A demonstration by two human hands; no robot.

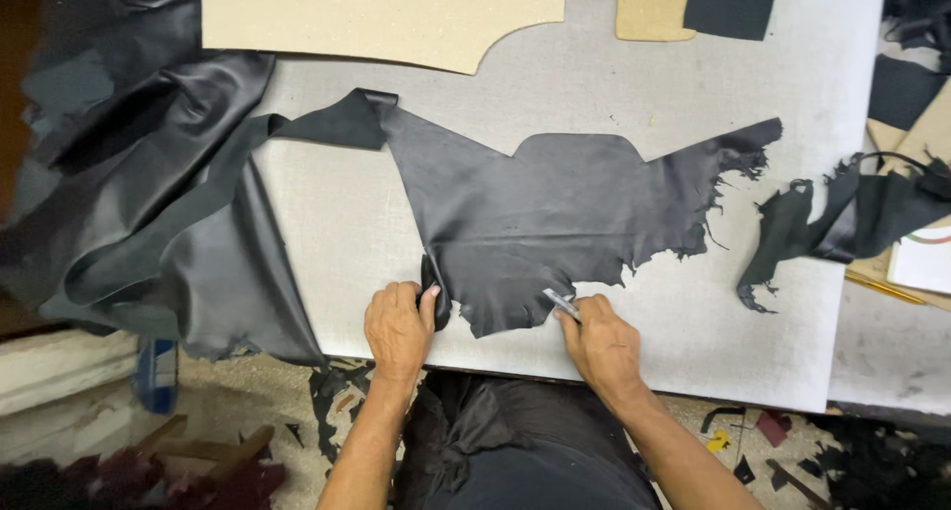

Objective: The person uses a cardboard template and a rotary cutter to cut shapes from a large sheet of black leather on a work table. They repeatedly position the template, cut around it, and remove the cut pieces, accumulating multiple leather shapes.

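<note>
Gripping black leather (555, 213) — blade (561, 303) touching.

A black leather piece (555, 218) is spread flat on the grey table, its edges ragged toward 3 o'clock and a rounded notch cut out at 12 o'clock. Its 7 o'clock corner is folded up, and a small metal blade (561, 303) is laid against its 6 o'clock edge

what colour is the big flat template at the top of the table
Light tan, plain and unpatterned: the template, in the head view.
</note>
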